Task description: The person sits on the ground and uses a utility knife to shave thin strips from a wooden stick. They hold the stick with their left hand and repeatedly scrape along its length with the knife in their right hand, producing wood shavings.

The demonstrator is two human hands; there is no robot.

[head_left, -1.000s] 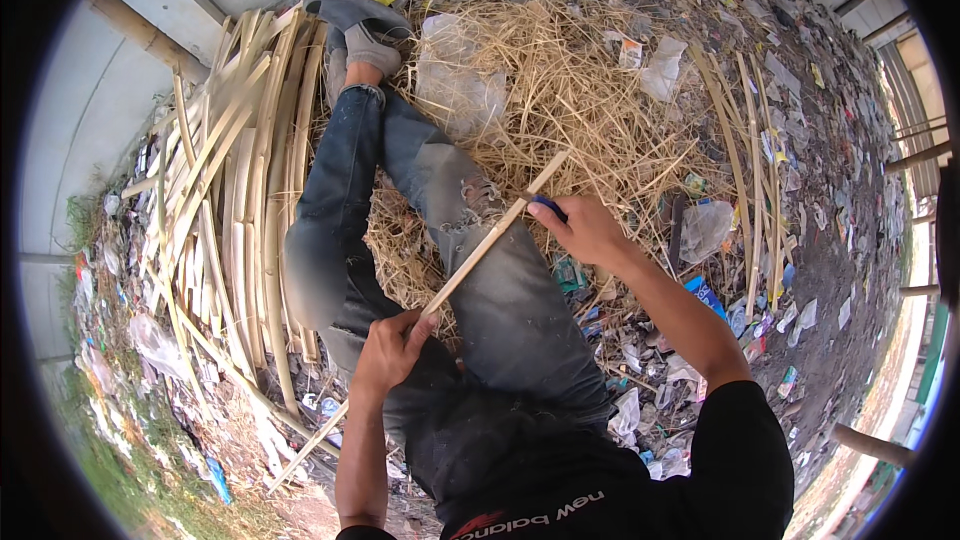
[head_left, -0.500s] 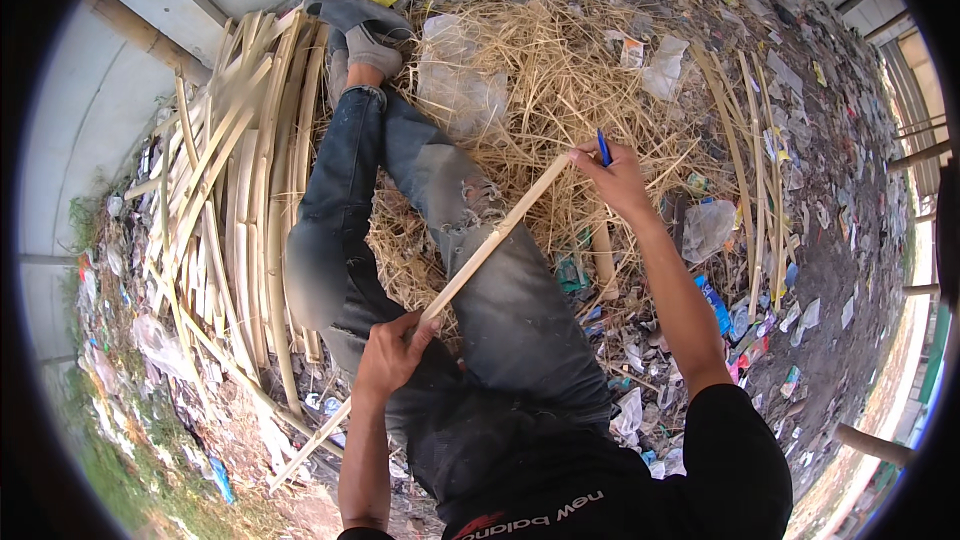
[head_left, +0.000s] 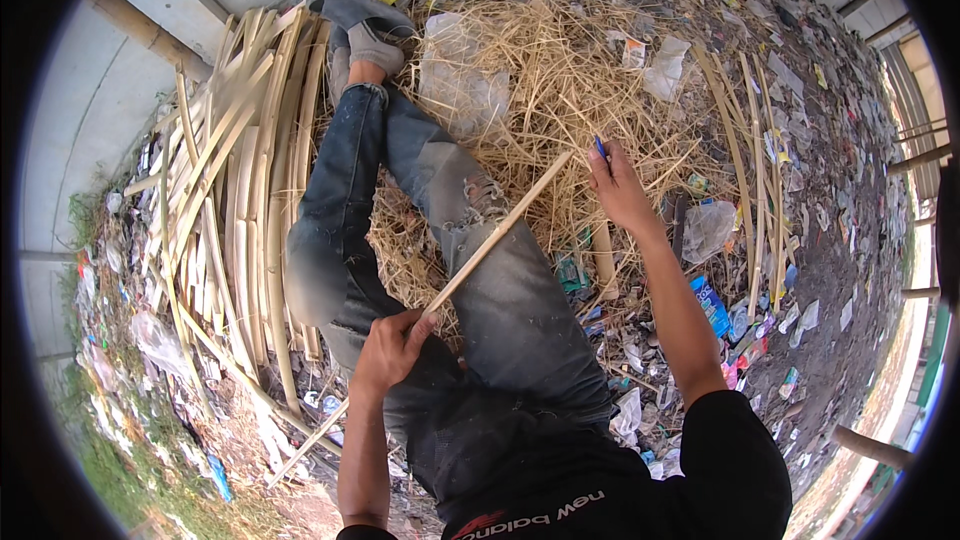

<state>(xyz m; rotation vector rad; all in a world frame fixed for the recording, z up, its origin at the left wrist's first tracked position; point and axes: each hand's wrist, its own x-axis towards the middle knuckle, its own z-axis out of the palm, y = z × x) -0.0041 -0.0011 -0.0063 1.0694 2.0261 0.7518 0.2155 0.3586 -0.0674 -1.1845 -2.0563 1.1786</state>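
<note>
My left hand [head_left: 392, 348] is closed around a long, narrow bamboo strip [head_left: 503, 230], which slants up and right across my thigh. The strip's lower end [head_left: 308, 443] sticks out behind that hand toward the ground. Beyond its upper tip, a small distance to the right, is my right hand [head_left: 619, 185], with its fingers closed on a slim blue pen-like tool [head_left: 600, 147]. Most of this tool is hidden in the grip, so its exact kind is unclear. The right fingers are apart from the strip.
Split bamboo strips [head_left: 250, 210] lie piled left of my jeans-clad legs [head_left: 500, 310]. Straw-like shavings [head_left: 560, 70] cover the ground ahead, with a clear plastic sheet [head_left: 460, 80] among them. More strips [head_left: 757, 180] lie at the right amid scattered litter. A pale wall [head_left: 90, 120] stands at the left.
My right hand has come off the strip's upper end and moved slightly right and down, with the blue tool still in it. My left hand and the strip stay almost unmoved.
</note>
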